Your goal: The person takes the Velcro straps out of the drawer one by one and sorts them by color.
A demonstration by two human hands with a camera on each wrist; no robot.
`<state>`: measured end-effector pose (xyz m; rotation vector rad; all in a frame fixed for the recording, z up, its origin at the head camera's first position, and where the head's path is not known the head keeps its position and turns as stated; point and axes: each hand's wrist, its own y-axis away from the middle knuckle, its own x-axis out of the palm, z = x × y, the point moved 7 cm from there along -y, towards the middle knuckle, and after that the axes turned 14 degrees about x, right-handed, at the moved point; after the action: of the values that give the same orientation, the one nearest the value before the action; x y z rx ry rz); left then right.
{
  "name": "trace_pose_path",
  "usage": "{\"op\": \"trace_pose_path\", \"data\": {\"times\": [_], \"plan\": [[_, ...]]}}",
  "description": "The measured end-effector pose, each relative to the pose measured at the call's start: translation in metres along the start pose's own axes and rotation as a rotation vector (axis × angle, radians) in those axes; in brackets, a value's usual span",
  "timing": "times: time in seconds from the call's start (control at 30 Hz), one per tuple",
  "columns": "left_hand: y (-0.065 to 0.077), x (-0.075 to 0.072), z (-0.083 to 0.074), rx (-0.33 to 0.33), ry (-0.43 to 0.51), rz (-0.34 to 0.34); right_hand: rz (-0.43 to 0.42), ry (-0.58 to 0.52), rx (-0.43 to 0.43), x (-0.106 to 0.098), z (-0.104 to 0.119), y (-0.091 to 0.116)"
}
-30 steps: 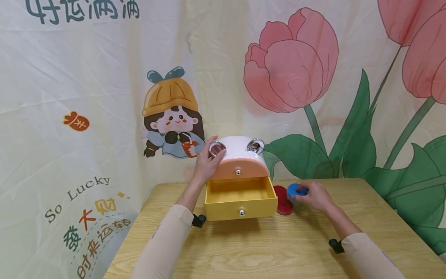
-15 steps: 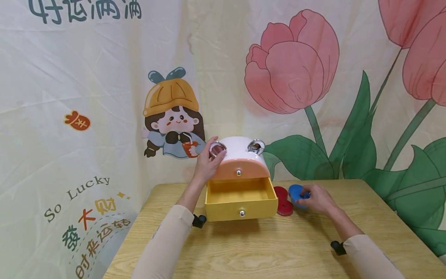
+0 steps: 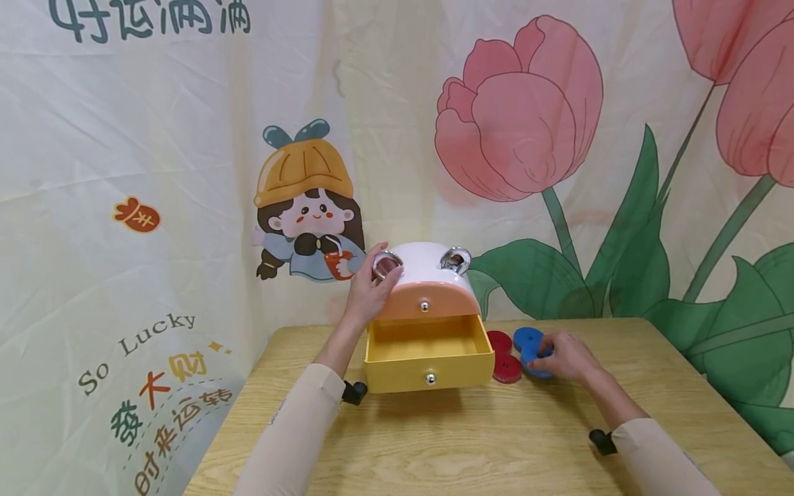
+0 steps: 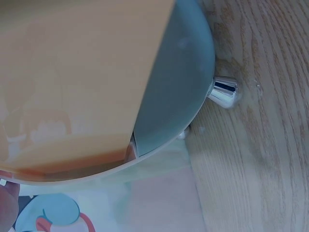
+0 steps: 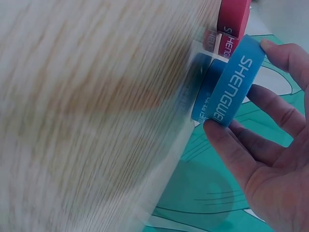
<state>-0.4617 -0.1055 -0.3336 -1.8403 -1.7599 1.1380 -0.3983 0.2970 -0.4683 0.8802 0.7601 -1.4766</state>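
Note:
With thumb and fingers, my left hand (image 3: 367, 293) holds the silver ring-shaped left ear (image 3: 387, 264) of a small two-drawer cabinet (image 3: 422, 262) with a rounded white top. Its yellow lower drawer (image 3: 397, 379) is pulled out and has nothing in it; the peach upper drawer (image 3: 448, 297) is closed. To the cabinet's right, my right hand (image 3: 567, 355) pinches a round blue disc (image 5: 239, 79) by its edge, which bears white lettering. That disc overlaps a second blue disc (image 3: 527, 335) lying just behind it. Two red discs (image 3: 506, 369) lie between the blue ones and the drawer.
The wooden table (image 3: 434, 448) stands against a printed cloth backdrop (image 3: 403, 103) with tulips and a cartoon figure. A silver ring-shaped right ear (image 3: 455, 260) tops the cabinet's other side. Black wrist-camera mounts (image 3: 602, 441) sit on both wrists.
My right hand has drawn the held blue disc toward me and slightly right, uncovering the second blue disc and more of the red ones. The left hand and cabinet have stayed put.

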Motion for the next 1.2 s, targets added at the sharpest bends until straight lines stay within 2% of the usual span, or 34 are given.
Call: {"op": "trace_pose_path", "data": {"times": [0.63,1.2], "plan": [[0.0,0.0,-0.003,0.006,0.0,0.007,0.056,0.006,0.028,0.009,-0.007,0.001],[0.0,0.0,-0.002,-0.002,-0.005,0.001,0.008,0.055,0.0,0.012,-0.011,0.001]]}}
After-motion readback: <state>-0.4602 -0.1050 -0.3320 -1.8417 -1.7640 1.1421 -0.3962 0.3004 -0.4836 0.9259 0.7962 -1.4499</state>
